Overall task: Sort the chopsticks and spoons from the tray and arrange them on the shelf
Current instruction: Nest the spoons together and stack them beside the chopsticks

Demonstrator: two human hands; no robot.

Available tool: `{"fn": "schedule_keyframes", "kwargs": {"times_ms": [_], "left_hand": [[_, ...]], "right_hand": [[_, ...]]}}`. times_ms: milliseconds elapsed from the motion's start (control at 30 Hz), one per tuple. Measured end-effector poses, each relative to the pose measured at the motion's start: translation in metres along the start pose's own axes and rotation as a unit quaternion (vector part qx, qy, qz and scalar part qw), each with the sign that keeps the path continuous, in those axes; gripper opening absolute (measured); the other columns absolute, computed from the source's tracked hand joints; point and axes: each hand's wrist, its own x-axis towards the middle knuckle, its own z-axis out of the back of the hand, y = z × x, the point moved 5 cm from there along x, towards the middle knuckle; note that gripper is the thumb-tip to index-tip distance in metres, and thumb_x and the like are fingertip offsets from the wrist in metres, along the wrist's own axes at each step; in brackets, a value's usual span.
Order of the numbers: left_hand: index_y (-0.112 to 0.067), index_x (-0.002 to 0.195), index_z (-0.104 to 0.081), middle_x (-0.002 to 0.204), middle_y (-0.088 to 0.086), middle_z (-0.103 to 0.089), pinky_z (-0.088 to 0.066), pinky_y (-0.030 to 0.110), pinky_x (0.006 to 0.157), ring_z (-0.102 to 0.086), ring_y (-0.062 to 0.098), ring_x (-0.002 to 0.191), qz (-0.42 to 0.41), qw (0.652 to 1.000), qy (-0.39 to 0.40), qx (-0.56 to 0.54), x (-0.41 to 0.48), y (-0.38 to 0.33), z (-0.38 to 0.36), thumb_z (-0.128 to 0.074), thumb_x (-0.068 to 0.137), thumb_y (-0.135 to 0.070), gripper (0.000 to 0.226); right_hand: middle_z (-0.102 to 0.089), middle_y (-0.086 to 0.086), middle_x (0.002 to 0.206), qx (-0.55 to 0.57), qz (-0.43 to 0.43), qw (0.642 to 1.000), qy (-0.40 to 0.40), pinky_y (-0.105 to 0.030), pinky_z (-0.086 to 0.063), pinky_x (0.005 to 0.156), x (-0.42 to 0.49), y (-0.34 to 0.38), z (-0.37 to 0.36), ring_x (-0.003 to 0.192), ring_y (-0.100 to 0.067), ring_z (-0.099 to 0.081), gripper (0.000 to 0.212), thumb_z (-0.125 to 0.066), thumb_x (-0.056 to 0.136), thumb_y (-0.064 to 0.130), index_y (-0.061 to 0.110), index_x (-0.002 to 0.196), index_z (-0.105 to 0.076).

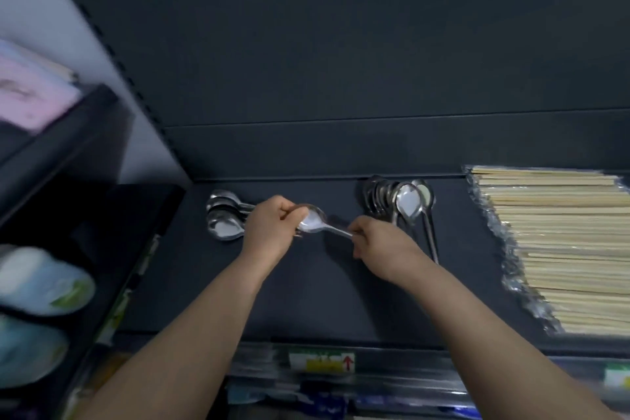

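Observation:
A steel spoon (315,222) hangs just above the dark shelf (306,290) between my hands. My right hand (378,244) pinches the end of its handle. My left hand (272,228) is curled at the spoon's bowl and seems to grip other spoon handles as well. Left of that hand lies a small stack of spoons (223,220). Behind my right hand sits a second nested stack of long-handled spoons (399,199). Wrapped bundles of pale chopsticks (562,249) fill the right end of the shelf. The tray is out of view.
The shelf's back panel (341,78) rises behind the spoons. A price label (322,361) is on the front rail. On the left, a neighbouring rack holds blurred round packages (41,283) and pink items (30,92).

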Motion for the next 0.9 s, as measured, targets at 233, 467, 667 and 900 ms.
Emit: {"fn": "schedule_keyframes", "kwargs": {"times_ms": [233, 467, 667, 900], "left_hand": [[-0.018, 0.076, -0.062, 0.080, 0.004, -0.068, -0.055, 0.031, 0.054, -0.065, 0.015, 0.065, 0.061, 0.996, -0.060, -0.001, -0.006, 0.068, 0.078, -0.068, 0.087, -0.012, 0.014], [-0.019, 0.084, -0.061, 0.083, -0.002, -0.066, -0.054, 0.034, 0.072, -0.065, 0.019, 0.080, 0.035, 0.987, -0.105, 0.120, 0.008, 0.091, 0.100, -0.068, 0.088, -0.021, 0.008], [-0.019, 0.097, -0.052, 0.094, -0.001, -0.061, -0.045, 0.032, 0.067, -0.061, 0.023, 0.086, 0.000, 0.964, -0.126, 0.236, 0.013, 0.081, 0.103, -0.068, 0.086, -0.033, 0.024], [-0.023, 0.100, -0.058, 0.097, -0.006, -0.067, -0.052, 0.035, 0.076, -0.063, 0.019, 0.094, -0.110, 0.963, -0.042, 0.242, 0.013, 0.036, 0.063, -0.064, 0.088, -0.030, 0.015]], "right_hand": [[-0.058, -0.007, 0.118, -0.046, 0.076, 0.996, -0.020, -0.035, -0.047, 0.093, 0.022, 0.064, -0.050, 0.110, -0.027, -0.056, 0.035, -0.048, 0.089, 0.005, 0.021, 0.117, -0.064], [-0.053, -0.002, 0.110, -0.046, 0.077, 0.991, -0.096, -0.031, -0.048, 0.078, 0.034, 0.087, -0.070, 0.096, -0.026, -0.059, 0.022, -0.051, 0.094, 0.012, 0.019, 0.104, -0.069], [-0.059, 0.005, 0.104, -0.131, 0.079, 0.975, -0.163, -0.026, -0.037, 0.069, 0.032, 0.092, -0.068, 0.101, -0.019, -0.052, 0.021, -0.052, 0.092, 0.017, 0.029, 0.100, -0.068], [-0.063, 0.002, 0.092, -0.180, 0.093, 0.955, -0.217, -0.032, -0.043, 0.069, 0.017, 0.075, -0.046, 0.093, -0.024, -0.057, 0.018, -0.060, 0.086, 0.017, 0.028, 0.095, -0.071]]}}
